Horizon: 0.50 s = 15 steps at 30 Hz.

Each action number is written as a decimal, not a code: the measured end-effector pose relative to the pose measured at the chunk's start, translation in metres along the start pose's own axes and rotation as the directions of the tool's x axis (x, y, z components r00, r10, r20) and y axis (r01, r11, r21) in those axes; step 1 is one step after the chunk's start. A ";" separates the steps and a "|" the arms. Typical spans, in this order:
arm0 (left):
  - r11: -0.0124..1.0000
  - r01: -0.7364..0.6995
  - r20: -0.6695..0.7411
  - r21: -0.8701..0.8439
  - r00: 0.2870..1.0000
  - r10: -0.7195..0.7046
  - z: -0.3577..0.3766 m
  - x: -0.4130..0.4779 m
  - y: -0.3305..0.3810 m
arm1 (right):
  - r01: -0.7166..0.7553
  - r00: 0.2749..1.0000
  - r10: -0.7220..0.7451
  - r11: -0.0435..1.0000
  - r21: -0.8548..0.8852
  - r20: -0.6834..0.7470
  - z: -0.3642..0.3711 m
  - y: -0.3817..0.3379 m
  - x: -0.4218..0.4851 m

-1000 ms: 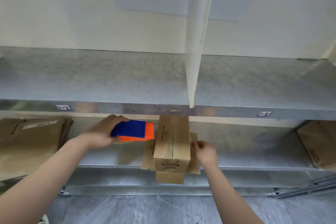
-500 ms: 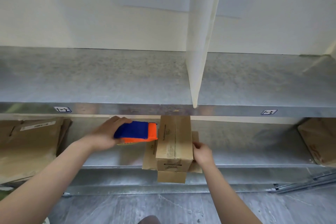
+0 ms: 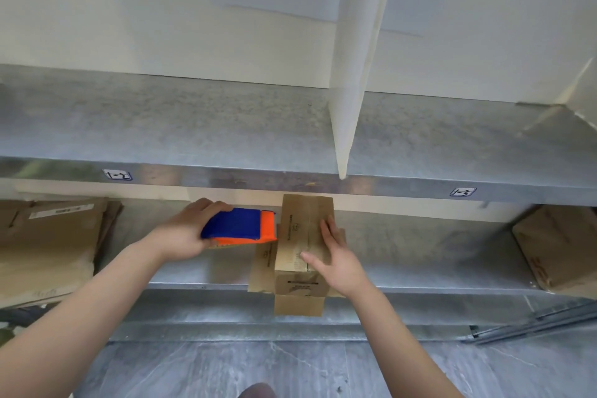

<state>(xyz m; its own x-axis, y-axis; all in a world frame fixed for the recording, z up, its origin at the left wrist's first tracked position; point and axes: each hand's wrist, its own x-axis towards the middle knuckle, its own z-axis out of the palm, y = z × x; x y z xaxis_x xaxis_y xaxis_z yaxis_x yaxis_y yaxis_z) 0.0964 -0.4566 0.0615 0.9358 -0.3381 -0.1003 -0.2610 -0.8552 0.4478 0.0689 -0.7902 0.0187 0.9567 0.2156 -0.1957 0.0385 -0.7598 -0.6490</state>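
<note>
A pile of flat card (image 3: 48,245) lies at the left of the low shelf (image 3: 420,255). Another carton (image 3: 555,245) sits at the right. The top shelf (image 3: 193,126) hangs just above the hands. The box (image 3: 300,229) stands in the middle. The right hand (image 3: 336,262) lies flat and open on its top. The left hand (image 3: 184,236) grips a blue and orange tape gun (image 3: 239,225) just left of it. The box print is too small to read.

Both forearms (image 3: 80,307) run bare to the frame edge, as are the left hand (image 3: 181,236) and right hand (image 3: 337,263); a rounded shape (image 3: 256,391) below is perhaps a shoe.
</note>
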 end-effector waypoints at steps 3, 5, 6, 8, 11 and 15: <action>0.999 -0.042 -0.057 0.016 0.997 0.043 0.001 -0.008 -0.009 | -0.014 1.000 0.014 1.000 -0.020 -0.004 -0.001 0.001 0.000; 0.998 -0.055 -0.055 0.020 0.997 0.056 0.000 -0.010 -0.014 | -0.019 1.000 0.019 1.000 -0.018 -0.010 -0.002 0.000 0.000; 0.998 -0.065 -0.050 0.013 0.997 0.065 -0.001 -0.010 -0.015 | -0.018 1.000 0.018 1.000 -0.019 -0.014 -0.003 -0.001 0.000; 0.996 -0.086 -0.031 -0.004 0.996 0.085 -0.005 -0.009 -0.017 | -0.017 1.000 0.017 1.000 -0.018 -0.011 -0.003 -0.001 -0.001; 0.994 -0.102 -0.018 0.034 0.995 0.103 -0.017 -0.007 -0.022 | -0.019 1.000 0.019 1.000 -0.025 -0.005 -0.004 -0.001 -0.001; 0.993 -0.098 0.008 0.069 0.995 0.098 -0.027 0.000 -0.027 | -0.025 1.000 0.025 0.999 -0.031 -0.004 -0.005 -0.001 0.000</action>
<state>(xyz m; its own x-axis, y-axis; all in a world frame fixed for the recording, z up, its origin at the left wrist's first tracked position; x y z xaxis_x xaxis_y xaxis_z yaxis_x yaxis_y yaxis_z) 0.1096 -0.4232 0.0735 0.9038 -0.4234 -0.0629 -0.3675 -0.8428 0.3932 0.0701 -0.7926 0.0231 0.9585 0.1942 -0.2087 0.0237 -0.7838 -0.6206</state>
